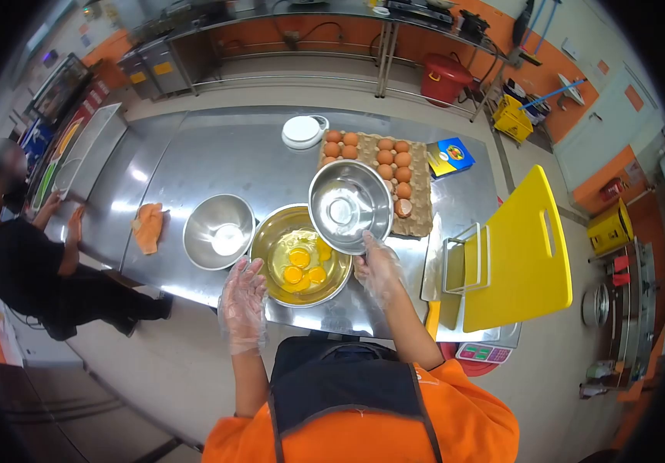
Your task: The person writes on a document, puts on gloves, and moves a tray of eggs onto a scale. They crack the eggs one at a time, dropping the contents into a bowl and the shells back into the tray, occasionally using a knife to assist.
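Note:
My right hand (pixel 379 268), in a clear plastic glove, grips the near rim of a small steel bowl (pixel 337 179). That bowl is tilted above the far right side of a larger steel mixing bowl (pixel 338 282) and partly covers it. Several raw egg yolks (pixel 299 258) lie in clear egg white inside the mixing bowl. My left hand (pixel 244 299), gloved the same way, is beside the mixing bowl's left rim with fingers spread and nothing held. Left of it stands another steel bowl (pixel 207 224). Brown eggs (pixel 385 157) sit in a cardboard tray (pixel 420 185) behind the held bowl.
An orange cloth (pixel 147 228) lies on the steel table (pixel 217 139). A white scale (pixel 302 131) and a blue-yellow box (pixel 450 157) are farther back. On the right, a yellow cutting board (pixel 514 262) stands by a white rack (pixel 456 258). A person (pixel 28 239) stands left.

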Action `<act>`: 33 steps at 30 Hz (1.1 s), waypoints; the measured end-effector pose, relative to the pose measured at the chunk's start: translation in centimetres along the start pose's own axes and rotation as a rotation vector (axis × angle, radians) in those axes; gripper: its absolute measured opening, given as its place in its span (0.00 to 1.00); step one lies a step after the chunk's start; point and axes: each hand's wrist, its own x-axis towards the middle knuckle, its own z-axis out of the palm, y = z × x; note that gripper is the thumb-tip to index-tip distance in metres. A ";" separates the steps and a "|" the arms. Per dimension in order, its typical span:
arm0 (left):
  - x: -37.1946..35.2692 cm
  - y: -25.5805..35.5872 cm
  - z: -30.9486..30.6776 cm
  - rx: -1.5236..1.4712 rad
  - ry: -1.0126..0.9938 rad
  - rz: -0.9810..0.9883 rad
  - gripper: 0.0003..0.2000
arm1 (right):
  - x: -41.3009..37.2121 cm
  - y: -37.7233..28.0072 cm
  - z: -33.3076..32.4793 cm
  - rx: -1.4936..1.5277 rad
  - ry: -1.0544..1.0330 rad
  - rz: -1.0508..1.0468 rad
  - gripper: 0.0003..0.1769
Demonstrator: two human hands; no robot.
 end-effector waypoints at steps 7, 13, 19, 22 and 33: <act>1.1 -1.0 3.1 0.106 -0.105 -0.051 0.23 | -6.0 -0.8 -7.0 0.045 -0.069 0.000 0.17; 2.7 -2.4 3.3 0.130 -0.167 -0.117 0.24 | -6.6 1.8 -12.8 -0.310 0.386 -0.003 0.23; 3.5 -2.7 4.1 0.158 -0.187 -0.105 0.25 | -6.8 -0.7 -13.6 -1.110 0.505 -0.039 0.34; 4.0 -2.5 4.0 0.166 -0.192 -0.080 0.26 | -9.4 -6.3 -9.1 -1.484 0.571 -0.196 0.34; 5.6 -2.5 4.0 0.054 -0.082 -0.072 0.23 | 13.0 -16.8 -3.0 -1.588 0.541 -0.658 0.18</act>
